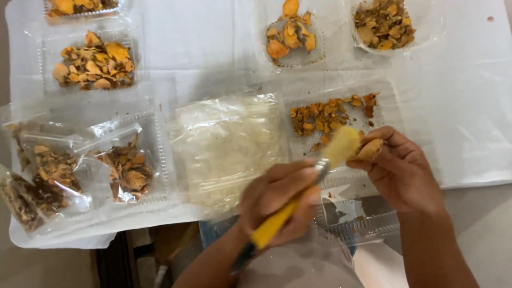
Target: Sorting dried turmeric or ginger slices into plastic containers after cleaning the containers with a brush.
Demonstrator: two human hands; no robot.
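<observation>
left hand (277,200) grip: clenched on brush (298,197), bristles up-right | right hand (397,165) grip: pinching orange piece (369,150)

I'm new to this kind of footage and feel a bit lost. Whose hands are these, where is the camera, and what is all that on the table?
There is no machine here: a person works bare-handed, filmed by one camera worn on their head, looking down. The left hand grips a yellow-handled brush, its bristles blurred. The right hand holds a small tan, root-like piece against the bristles. On the white table cover lie clear plastic trays of orange-brown dried slices, a clear plastic bag and small filled bags.
</observation>
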